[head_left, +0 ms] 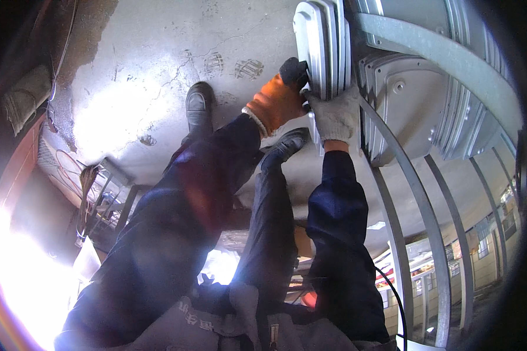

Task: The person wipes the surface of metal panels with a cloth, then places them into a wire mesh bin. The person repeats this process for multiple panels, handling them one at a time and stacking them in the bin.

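A stack of silver-grey metal covers [317, 50] with rounded ends and stepped rims stands on edge in front of me, top centre. My left hand [280, 96], in an orange glove with dark fingertips, presses its bent fingers against the left side of the stack. At the near end, my right hand [336, 114], in a whitish knit glove, is closed around the covers' edges. Parts of the fingers of both hands are hidden by the gloves and the metal. The two hands are close together.
A metal rack [418, 190] with long bars stands at the right, and more grey metal covers [401, 99] lean inside it. My shoes [200, 108] rest on the stained concrete floor [158, 35]. A small frame [111, 181] with cables stands at the left.
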Demonstrator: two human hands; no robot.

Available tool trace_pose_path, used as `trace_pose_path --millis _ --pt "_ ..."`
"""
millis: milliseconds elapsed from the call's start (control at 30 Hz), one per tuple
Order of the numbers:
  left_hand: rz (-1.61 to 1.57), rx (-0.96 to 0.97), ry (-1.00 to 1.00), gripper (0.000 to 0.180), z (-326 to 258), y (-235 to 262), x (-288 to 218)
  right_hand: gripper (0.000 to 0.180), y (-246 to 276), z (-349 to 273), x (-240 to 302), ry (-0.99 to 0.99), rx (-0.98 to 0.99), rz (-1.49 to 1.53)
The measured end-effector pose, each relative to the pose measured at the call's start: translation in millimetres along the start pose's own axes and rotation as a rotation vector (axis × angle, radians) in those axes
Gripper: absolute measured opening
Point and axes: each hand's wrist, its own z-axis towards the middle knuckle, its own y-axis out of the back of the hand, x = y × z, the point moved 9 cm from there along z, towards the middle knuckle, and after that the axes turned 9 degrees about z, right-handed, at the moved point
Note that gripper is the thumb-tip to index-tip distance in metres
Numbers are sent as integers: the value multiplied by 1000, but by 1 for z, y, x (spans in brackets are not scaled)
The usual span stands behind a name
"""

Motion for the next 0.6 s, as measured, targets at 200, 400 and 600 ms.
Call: trace_pose_path --millis 200,400,600 --pt "-415 -490 584 54 -10 25 57 85 21 10 5 -16 78 -113" --pt "148 -439 386 48 -12 63 66 89 18 4 18 73 74 49" --pt "533 -661 322 56 -19 90 69 88 22 13 -9 -83 139 22"
